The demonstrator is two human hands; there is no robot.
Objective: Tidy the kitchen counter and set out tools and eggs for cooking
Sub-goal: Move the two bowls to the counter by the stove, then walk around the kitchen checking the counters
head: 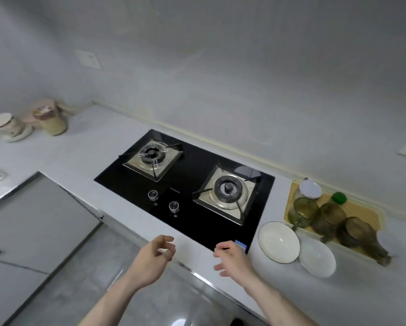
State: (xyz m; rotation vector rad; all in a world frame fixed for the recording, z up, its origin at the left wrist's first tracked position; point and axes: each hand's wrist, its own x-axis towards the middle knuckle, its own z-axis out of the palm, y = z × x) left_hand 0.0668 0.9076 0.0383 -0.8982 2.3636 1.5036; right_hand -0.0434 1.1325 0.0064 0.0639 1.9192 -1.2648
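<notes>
Bench of pale white stone takes most of the view and runs from far left of the fingers to far right of them, with its front edge directly under both hands. Black glass gas stove is set into the bench just beyond the fingers; it has two burners on square steel plates, one far and to the left, one nearer and to the right, and two round knobs between them, in front of the left hand. Yellow tray lies on the bench well to the right of the right fingers, and it carries several green-brown glasses lying on their sides, a jar with white lid and a bottle with green cap. Two white bowls stand touching each other between the right hand and the tray. Far to the left of the left fingers, near the wall, stand a pink and cream kettle and a cup on a saucer. Left hand hovers over the bench edge with fingers loosely curled and holding nothing. Right hand hovers at the near corner of the stove, fingers relaxed and slightly spread, also holding nothing.
</notes>
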